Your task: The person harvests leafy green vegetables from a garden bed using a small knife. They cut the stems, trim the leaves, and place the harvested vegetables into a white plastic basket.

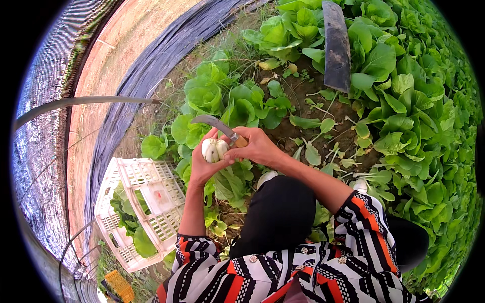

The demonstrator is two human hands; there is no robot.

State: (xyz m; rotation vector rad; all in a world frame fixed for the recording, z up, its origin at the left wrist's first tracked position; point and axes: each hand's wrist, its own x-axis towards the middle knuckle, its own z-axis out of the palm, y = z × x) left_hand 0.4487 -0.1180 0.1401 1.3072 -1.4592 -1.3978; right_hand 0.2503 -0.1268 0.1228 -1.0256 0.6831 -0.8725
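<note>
My left hand (206,161) holds a leafy green vegetable by its base, with the pale white stalk end (214,150) facing up and leaves hanging below. In my right hand (254,146) is a small curved sickle knife (216,122); the fingers close round its wooden handle (240,141). The blade points left above the stalk end, and my right thumb is at the side of the base. Whether the blade touches the vegetable I cannot tell.
A white plastic crate (151,212) with leafy greens stands at the left. Dense leafy plants (416,125) fill the right. Cut leaves (312,153) lie on soil. A dark strip (336,49) hangs over the plants at top. Black sheeting (142,68) and a curved pole (87,100) are at left.
</note>
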